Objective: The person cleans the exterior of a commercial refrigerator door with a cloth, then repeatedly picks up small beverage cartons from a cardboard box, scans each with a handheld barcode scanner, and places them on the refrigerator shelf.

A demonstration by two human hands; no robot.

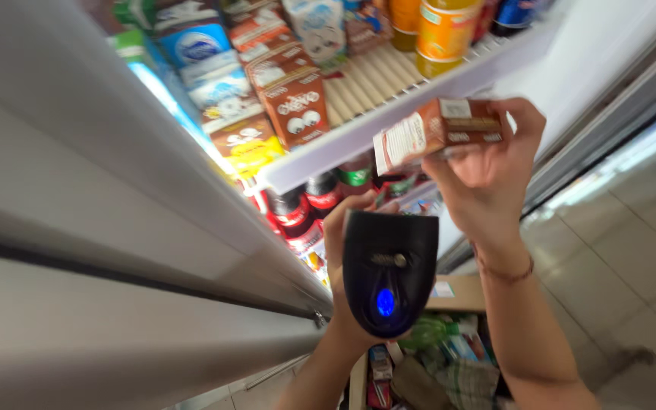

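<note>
fridge door at 9 o'clock | left hand (343, 250) wrapped round black handheld scanner (389, 273), centre frame: rigid, light, hold by body | right hand (487, 175) at 1 o'clock pinching small brown drink carton (438, 130) by its long sides, just below white wire shelf (419, 91): light, crushable, likely slick, so grip edges

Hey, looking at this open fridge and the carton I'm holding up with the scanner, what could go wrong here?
The right hand pinches the small brown drink carton mostly at one end, so it might slip and fall toward the open cardboard box of goods below. The left hand holds the black scanner close under the carton, so a sudden lift could knock it. The cartons at the white wire shelf edge look tilted and may topple if bumped.
</note>
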